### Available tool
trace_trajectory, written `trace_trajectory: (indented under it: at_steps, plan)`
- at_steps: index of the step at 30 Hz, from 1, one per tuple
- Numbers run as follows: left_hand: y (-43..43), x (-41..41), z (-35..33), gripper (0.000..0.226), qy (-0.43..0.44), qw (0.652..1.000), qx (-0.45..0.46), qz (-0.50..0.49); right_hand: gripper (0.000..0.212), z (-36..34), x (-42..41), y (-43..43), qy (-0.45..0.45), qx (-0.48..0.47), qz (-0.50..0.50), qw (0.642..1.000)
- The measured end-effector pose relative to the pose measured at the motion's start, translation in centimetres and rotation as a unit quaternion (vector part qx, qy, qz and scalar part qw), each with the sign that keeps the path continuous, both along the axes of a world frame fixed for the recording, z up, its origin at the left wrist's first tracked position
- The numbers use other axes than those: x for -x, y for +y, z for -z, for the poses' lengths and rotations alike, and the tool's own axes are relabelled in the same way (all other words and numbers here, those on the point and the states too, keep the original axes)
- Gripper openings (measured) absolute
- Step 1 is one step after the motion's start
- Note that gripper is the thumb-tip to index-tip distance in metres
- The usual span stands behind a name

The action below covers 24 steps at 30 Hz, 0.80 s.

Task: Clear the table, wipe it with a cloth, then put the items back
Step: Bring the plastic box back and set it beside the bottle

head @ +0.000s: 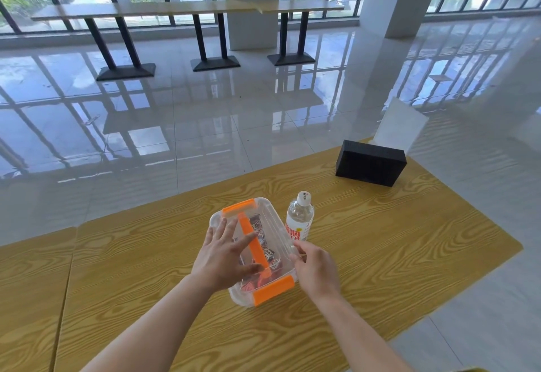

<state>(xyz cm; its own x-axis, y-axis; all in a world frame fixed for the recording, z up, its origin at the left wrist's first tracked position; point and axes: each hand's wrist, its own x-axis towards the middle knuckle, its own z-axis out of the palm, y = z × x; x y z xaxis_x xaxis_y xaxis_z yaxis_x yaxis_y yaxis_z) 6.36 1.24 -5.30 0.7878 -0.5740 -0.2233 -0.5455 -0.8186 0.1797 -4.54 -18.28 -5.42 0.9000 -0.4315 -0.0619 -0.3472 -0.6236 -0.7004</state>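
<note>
A clear plastic storage box (265, 216) with orange clips and an orange handle sits in the middle of the wooden table (380, 240); printed packets show through its lid. My left hand (227, 254) lies on the lid's left half with fingers spread and straight, the fingertips reaching the orange handle. My right hand (314, 269) is at the box's right side, its fingers bent against the edge. A clear water bottle (300, 219) with a white cap and a red-lettered label stands upright just right of the box. No cloth is in view.
A black rectangular box (370, 162) stands near the table's far right corner, with a white sheet (399, 124) leaning behind it. A seam (66, 284) splits the tabletop at the left. Glossy tiled floor surrounds the table; long tables (175, 8) line the windows.
</note>
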Motion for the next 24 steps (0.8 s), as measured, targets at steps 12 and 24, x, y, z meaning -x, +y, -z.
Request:
trace_trajectory:
  at_steps: [12, 24]
  plan:
    - [-0.3, -0.2, -0.2, 0.092, 0.007, 1.000, -0.007, -0.006, 0.036, -0.3, -0.3, -0.3, -0.010, 0.004, -0.007, 1.000]
    - [-0.4, 0.8, -2.6, 0.081, -0.059, 0.997, 0.031, -0.036, 0.042, -1.9, -0.2, -1.7, -0.005, 0.052, -0.044, 0.998]
